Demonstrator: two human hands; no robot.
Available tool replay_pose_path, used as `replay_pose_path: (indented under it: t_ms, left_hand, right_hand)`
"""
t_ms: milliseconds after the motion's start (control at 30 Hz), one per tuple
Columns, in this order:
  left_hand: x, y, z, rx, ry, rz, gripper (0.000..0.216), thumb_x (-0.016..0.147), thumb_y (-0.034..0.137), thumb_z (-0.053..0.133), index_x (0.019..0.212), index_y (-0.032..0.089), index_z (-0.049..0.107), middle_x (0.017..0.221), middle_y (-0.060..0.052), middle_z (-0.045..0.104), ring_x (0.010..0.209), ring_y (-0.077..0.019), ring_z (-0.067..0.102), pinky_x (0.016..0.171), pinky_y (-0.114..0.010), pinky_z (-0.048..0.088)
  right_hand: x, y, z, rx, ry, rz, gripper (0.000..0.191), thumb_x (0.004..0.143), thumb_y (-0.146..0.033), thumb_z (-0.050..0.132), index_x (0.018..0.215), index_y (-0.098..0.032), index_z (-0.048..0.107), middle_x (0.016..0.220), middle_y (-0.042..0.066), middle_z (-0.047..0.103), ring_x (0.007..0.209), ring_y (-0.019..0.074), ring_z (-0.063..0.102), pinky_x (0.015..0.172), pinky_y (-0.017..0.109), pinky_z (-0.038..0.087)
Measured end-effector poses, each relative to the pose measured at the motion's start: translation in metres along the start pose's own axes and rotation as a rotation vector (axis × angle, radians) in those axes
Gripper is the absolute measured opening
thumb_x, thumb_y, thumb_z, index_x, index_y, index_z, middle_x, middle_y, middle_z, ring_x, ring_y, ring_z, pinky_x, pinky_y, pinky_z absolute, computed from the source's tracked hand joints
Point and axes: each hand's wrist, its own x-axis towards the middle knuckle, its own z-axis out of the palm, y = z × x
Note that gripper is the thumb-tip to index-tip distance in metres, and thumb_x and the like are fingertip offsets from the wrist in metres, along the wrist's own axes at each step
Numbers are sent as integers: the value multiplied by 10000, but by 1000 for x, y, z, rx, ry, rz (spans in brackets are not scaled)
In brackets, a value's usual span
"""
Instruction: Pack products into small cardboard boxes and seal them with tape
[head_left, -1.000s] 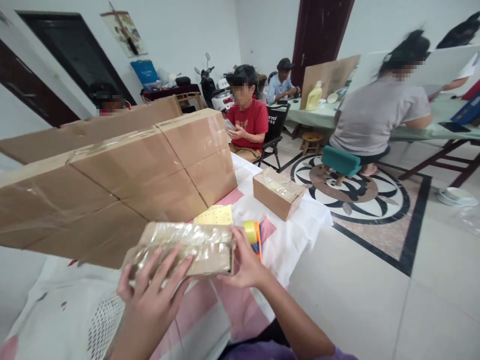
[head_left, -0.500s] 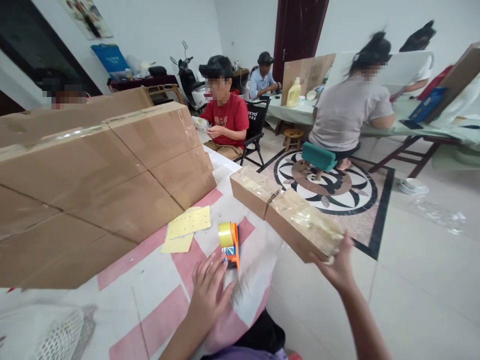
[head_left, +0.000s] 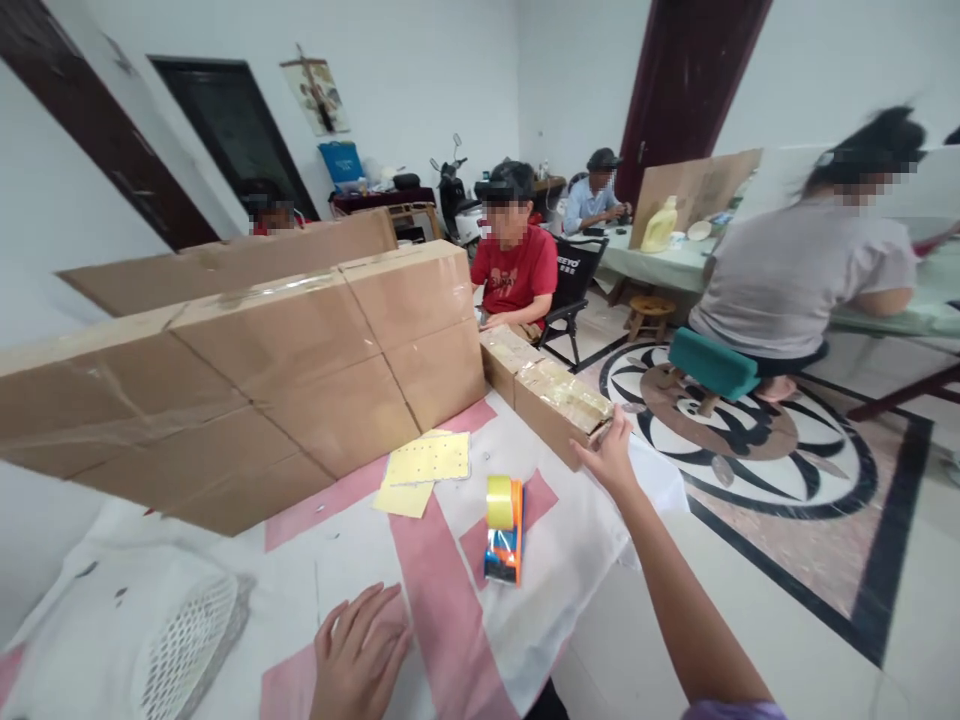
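My right hand (head_left: 609,452) grips the near end of a long, narrow cardboard box (head_left: 551,420), its top covered in shiny clear tape. The box lies along the table's right edge, its far end close to the big cardboard partition (head_left: 300,370). Over the cloth at the front, my left hand (head_left: 361,645) holds nothing, fingers stretched out. Between the hands lies an orange tape dispenser (head_left: 517,540) with a yellow roll. Yellow cards (head_left: 427,462) with rows of small dots lie at the foot of the partition.
A white mesh basket (head_left: 187,640) rests at the table's left front. Across the table sits a person in a red shirt (head_left: 517,265). Another person in a grey shirt (head_left: 802,265) sits at a second table, right. A teal stool (head_left: 712,362) stands on the patterned floor.
My right hand has brought the long box inward, from out beyond the table edge to along it. My left hand has moved away from the tape dispenser toward the front left. The view has shifted.
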Motion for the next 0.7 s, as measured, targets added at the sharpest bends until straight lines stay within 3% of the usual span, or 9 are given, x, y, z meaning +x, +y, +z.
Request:
replay_pose_path:
  t_ms: [67,167,267,333,433,500,567,633,700]
  left_hand:
    - [-19,-7,-12,57,12,-37,126,860,146,614,852,269,634,1116,-78,764,1081,-277,651,923,-444,371]
    - [-50,-23,-37,154,13,-152,120,859,156,600,844,271,629,1118,-65,765,1065,-272,661,908,-438,375]
    - [-83,-50,-65,220,23,-339,92,878,204,599,822,272,622,1119,-46,759,1058,-275,661,897,-432,377]
    - [-103,-79,-83,197,86,-527,104,901,256,588,805,269,627,1114,-49,746,1043,-277,657,904,-435,389]
    - [-125,-140,-104,-17,332,-923,180,895,378,595,777,251,642,1181,-89,684,1127,-296,611,1001,-475,410]
    - [-134,-192,-112,-243,539,-1207,227,812,458,677,773,237,646,1264,-102,626,1262,-323,530,1073,-497,400]
    - [-139,-247,-112,-339,619,-1345,278,805,491,688,815,218,634,1268,-114,621,1246,-322,542,1034,-503,453]
    - [-138,-301,-104,-438,646,-1436,279,856,458,680,878,182,642,1152,-109,665,1107,-281,621,964,-484,510]
    - [-132,-348,-90,-567,677,-1504,279,916,407,662,1027,151,654,1107,-83,677,999,-226,658,890,-445,555]
  right_hand:
    - [0,-9,0,-53,28,1,1234,736,-776,612,1573,-62,52,1512,301,234,1428,458,265,1121,645,301]
    - [-4,-45,-8,-152,195,16,1267,738,-834,576,1588,-51,57,1578,353,142,1468,538,159,1094,753,213]
    - [-16,-118,-1,-78,293,-158,1191,746,-765,659,1597,-100,157,1597,317,204,1475,527,195,1108,760,204]
    - [-38,-184,20,64,183,-380,964,812,-622,695,1553,-145,307,1525,265,377,1432,466,338,1117,712,283]
    - [-91,-289,77,346,-194,-636,640,904,-375,658,1474,-209,419,1419,190,519,1368,361,465,1103,609,408]
    - [-133,-354,128,548,-434,-749,544,923,-313,624,1434,-224,458,1396,169,554,1351,319,498,1115,561,429]
    - [-172,-415,186,707,-638,-759,513,926,-311,610,1415,-228,481,1407,155,566,1355,289,509,1136,513,428]
    - [-203,-474,244,776,-811,-689,567,913,-338,612,1446,-217,462,1473,156,528,1395,275,483,1161,482,406]
    - [-221,-533,300,649,-926,-581,705,899,-371,617,1529,-181,361,1590,169,398,1482,271,376,1187,460,365]
